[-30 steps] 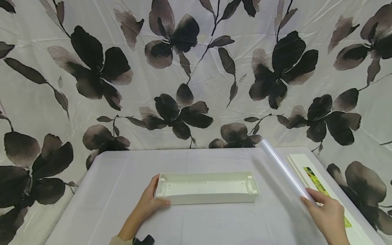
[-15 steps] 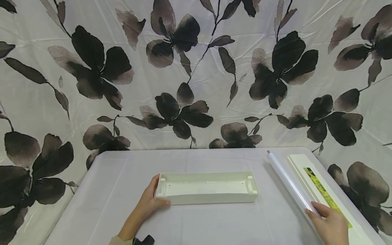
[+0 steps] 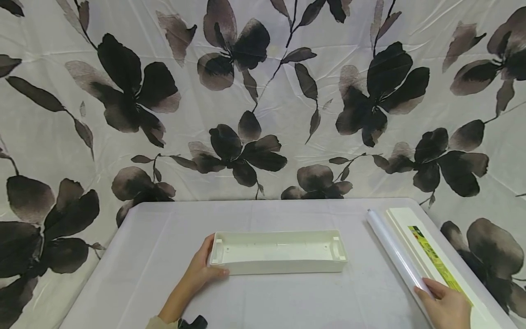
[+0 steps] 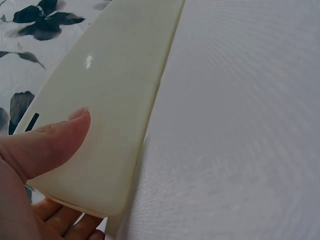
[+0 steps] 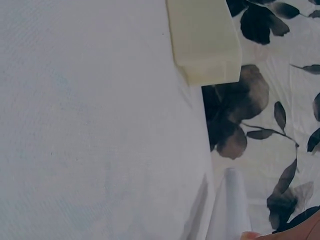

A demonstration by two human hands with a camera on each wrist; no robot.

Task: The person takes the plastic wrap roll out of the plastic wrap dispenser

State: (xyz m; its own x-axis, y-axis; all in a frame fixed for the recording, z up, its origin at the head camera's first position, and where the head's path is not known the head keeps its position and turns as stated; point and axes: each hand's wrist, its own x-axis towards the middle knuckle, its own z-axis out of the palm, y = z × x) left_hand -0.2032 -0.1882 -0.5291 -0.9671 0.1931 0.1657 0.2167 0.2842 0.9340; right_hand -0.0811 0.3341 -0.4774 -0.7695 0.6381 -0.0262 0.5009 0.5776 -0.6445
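Note:
A long cream plastic box (image 3: 279,266), its top side uncovered, sits mid-table in the head view. My left hand (image 3: 203,266) grips its left end, thumb on the front wall and fingers behind; the left wrist view shows the thumb (image 4: 60,142) flat against the cream wall. Over at the right, a shiny roll of clear plastic film (image 3: 394,251) lies slanted along the table. My right hand (image 3: 445,299) holds the near end of this roll between thumb and fingers. In the right wrist view only the roll's far part (image 5: 230,205) and a bit of the hand show.
Right beside the roll lies a long cream lid-like piece (image 3: 404,219) with a yellow-green label (image 3: 435,258). A white cloth covers the table (image 3: 287,301). Behind hangs a white sheet (image 3: 287,160) with dark flowers.
My right hand has lowered the film roll and shifted it right, towards the labelled piece. The left hand and the box have stayed in place.

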